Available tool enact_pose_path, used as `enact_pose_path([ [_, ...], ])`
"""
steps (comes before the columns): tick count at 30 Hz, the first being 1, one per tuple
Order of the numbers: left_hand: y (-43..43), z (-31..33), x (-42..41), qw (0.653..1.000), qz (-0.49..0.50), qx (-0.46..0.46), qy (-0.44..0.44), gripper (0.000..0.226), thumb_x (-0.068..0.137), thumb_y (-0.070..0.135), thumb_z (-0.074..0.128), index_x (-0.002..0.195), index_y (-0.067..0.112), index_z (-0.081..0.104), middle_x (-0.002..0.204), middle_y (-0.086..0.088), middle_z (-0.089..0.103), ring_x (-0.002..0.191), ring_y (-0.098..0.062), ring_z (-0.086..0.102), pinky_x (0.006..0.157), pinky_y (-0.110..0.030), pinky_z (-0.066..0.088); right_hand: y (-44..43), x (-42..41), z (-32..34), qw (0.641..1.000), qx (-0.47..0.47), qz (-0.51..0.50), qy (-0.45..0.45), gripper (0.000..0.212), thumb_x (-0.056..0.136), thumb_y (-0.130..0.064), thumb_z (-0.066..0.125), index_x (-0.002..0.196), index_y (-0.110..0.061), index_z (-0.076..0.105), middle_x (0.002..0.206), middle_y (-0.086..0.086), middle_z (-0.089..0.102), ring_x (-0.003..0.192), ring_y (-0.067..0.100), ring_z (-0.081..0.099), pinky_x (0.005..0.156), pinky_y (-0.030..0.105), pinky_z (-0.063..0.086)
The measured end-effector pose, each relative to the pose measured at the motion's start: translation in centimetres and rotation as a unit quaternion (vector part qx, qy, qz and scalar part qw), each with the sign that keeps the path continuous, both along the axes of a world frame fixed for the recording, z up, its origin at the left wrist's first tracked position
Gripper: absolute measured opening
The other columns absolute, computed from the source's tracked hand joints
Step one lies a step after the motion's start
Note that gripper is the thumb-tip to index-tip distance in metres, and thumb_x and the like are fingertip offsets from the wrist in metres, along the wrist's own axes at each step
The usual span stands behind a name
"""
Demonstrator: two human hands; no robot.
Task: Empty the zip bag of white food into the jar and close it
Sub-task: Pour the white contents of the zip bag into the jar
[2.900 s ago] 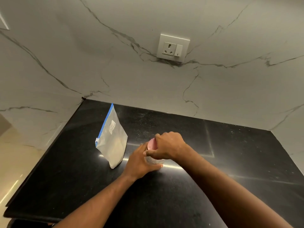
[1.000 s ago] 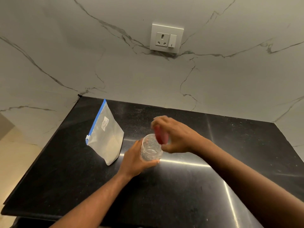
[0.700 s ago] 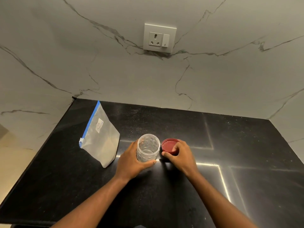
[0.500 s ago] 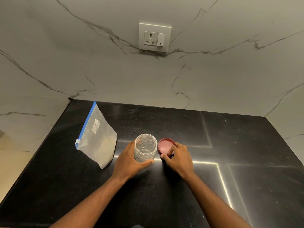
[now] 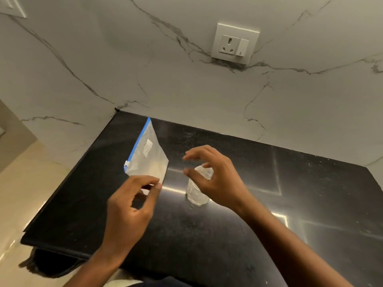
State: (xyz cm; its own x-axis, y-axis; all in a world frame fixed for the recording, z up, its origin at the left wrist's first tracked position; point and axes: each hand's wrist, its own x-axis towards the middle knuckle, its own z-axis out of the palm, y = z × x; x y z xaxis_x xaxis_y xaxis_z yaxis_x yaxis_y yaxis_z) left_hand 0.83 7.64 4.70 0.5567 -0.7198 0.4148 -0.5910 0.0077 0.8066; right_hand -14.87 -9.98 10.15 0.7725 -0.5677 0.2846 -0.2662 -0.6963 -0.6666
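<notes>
Zip bag (image 5: 148, 157), far-left part of the black surface (image 5: 310, 204), near the left edge. It stands propped, blue zip strip running along its left side toward the far-left corner, small white label on its face, pale contents bulging in the lower half. Zip slider sits at the near end of the strip.

Left hand (image 5: 129, 208), reaching in from the near edge, raised just before the bag's bottom corner. Fingers curled and parted, thumb and forefinger a small way apart, nothing pinched between them. Fingertips (image 5: 154, 180) overlap the bag's lower edge in view; cannot tell whether they touch it.

Jar (image 5: 198, 189), clear, upright, mouth uncovered, standing about mid-surface, just right of the bag and apart from it. Looks empty; glare on the glass makes that hard to confirm.

Right hand (image 5: 215, 179), hovering over and in front of the jar, fingers spread wide and loosely arched, pointing toward the bag. It grips nothing. It hides part of the jar's rim and right side.

Right half of the surface bare apart from streaks of reflected light. Marble wall (image 5: 186, 90) behind, with a white socket plate (image 5: 235, 43) above the jar's position.
</notes>
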Motion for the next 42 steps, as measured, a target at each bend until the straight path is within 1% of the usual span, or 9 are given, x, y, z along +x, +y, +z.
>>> enact_pose_path([
  [6,2.5,0.5,3.2,0.989,0.138,0.001,0.060,0.036,0.085,0.036,0.079,0.115,0.020,0.069,0.109,0.004,0.073,0.101,-0.006,0.069,0.078,-0.018,0.054,1.1,9.0,3.0,0.974,-0.137,0.148,0.102,0.035,0.101,-0.025,0.067,0.136,-0.030,0.066,0.144,-0.005,0.063,0.131,0.017,0.054,0.096,0.037,0.056],
  [10,2.1,0.5,4.7,0.985,0.142,0.015,0.094,0.045,0.083,0.046,0.075,0.118,0.016,0.076,0.111,0.000,0.079,0.101,-0.007,0.071,0.082,-0.021,0.054,1.4,13.6,3.8,0.915,-0.261,0.239,0.193,0.042,0.101,-0.020,0.067,0.142,-0.029,0.062,0.152,-0.004,0.058,0.143,0.020,0.044,0.103,0.039,0.043],
  [14,1.4,0.5,6.0,0.990,0.124,0.016,0.063,0.051,0.084,0.049,0.073,0.117,0.011,0.080,0.110,-0.003,0.082,0.096,-0.013,0.076,0.082,-0.031,0.062,1.0,15.7,4.0,0.871,-0.328,0.260,0.259,0.035,0.100,-0.021,0.069,0.134,-0.030,0.068,0.142,-0.009,0.065,0.146,0.016,0.039,0.105,0.042,0.039],
  [18,1.0,0.4,6.5,0.992,0.123,0.023,0.024,0.056,0.085,0.056,0.067,0.112,0.009,0.081,0.104,-0.005,0.083,0.088,-0.012,0.075,0.076,-0.027,0.061,1.1,16.3,4.1,0.851,-0.356,0.274,0.270,0.030,0.102,-0.025,0.067,0.131,-0.032,0.069,0.133,-0.011,0.067,0.140,0.016,0.041,0.089,0.033,0.029],
  [23,0.8,0.5,7.3,0.992,0.122,0.038,0.012,0.051,0.087,0.051,0.069,0.113,0.010,0.080,0.101,-0.004,0.083,0.086,-0.014,0.074,0.077,-0.030,0.062,1.0,16.5,4.0,0.822,-0.402,0.291,0.278,0.041,0.101,-0.024,0.067,0.141,-0.031,0.061,0.144,-0.007,0.058,0.145,0.020,0.036,0.102,0.040,0.034],
  [28,0.6,0.2,7.6,0.993,0.118,0.021,-0.019,0.036,0.086,0.038,0.075,0.106,0.008,0.080,0.100,-0.005,0.082,0.082,-0.006,0.071,0.075,-0.019,0.057,-2.5,16.3,4.3,0.838,-0.397,0.263,0.268,0.043,0.096,-0.017,0.071,0.137,-0.025,0.065,0.142,-0.002,0.061,0.144,0.025,0.039,0.106,0.044,0.034],
  [33,0.6,-0.2,7.7,0.993,0.110,-0.002,-0.047,0.026,0.085,0.031,0.078,0.099,0.010,0.082,0.095,-0.002,0.083,0.076,-0.006,0.072,0.073,-0.034,0.065,-8.4,16.5,4.4,0.854,-0.391,0.188,0.286,0.029,0.104,-0.033,0.059,0.131,-0.031,0.067,0.138,-0.010,0.064,0.138,0.018,0.044,0.093,0.038,0.038],
  [39,0.1,-0.1,8.1,0.995,0.094,0.012,-0.006,0.025,0.085,0.039,0.076,0.091,0.016,0.080,0.091,0.003,0.082,0.072,-0.007,0.073,0.071,-0.027,0.065,-10.6,16.3,3.6,0.869,-0.364,0.160,0.295,0.029,0.104,-0.033,0.060,0.131,-0.030,0.069,0.139,-0.010,0.064,0.128,0.018,0.050,0.084,0.032,0.043],
  [42,-0.5,1.2,9.2,0.993,0.057,0.019,0.101,0.025,0.088,0.059,0.072,0.086,0.034,0.074,0.083,0.020,0.077,0.084,-0.004,0.074,0.068,-0.014,0.061,-9.1,15.5,3.3,0.941,-0.248,0.081,0.214,0.028,0.101,-0.027,0.066,0.128,-0.021,0.071,0.126,0.001,0.071,0.109,0.020,0.064,0.084,0.033,0.052],
])
